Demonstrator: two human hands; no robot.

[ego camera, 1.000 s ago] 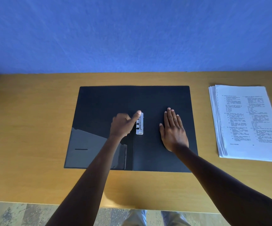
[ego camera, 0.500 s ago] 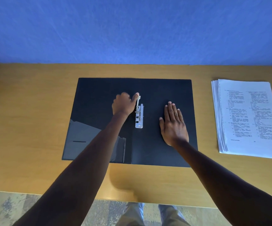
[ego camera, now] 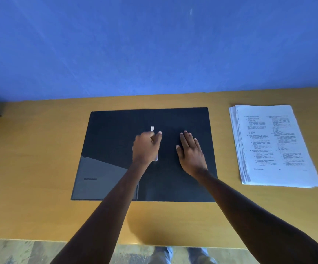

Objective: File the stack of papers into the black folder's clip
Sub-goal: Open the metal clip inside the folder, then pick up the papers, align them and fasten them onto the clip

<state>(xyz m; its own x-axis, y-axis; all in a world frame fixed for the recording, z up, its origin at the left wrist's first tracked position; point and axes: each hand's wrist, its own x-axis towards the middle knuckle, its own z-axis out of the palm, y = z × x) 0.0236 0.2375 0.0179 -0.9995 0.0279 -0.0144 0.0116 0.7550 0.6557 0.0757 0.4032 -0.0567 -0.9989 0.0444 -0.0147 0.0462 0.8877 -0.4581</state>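
Left hand (ego camera: 146, 147) is curling over the clip (ego camera: 152, 129) at the open black folder (ego camera: 173, 180)'s centre, grip hidden, while the flat open right hand (ego camera: 190, 151) is pinning the cover and the paper stack (ego camera: 272, 145) is sitting untouched mid-right; the sprung lever is probably risking snapping back.

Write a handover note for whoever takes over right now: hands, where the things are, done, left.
Left hand: closed on the metal clip at the spine, lever tip poking out above the fingers.
Right hand: flat, palm down, on the right leaf of the black folder.
Folder lies open on the wooden desk.
Stack of papers sits untouched on the desk, right of the folder.
Done: folder opened, clip in hand.
Left: bring the papers over, seat them under the clip, shut it.
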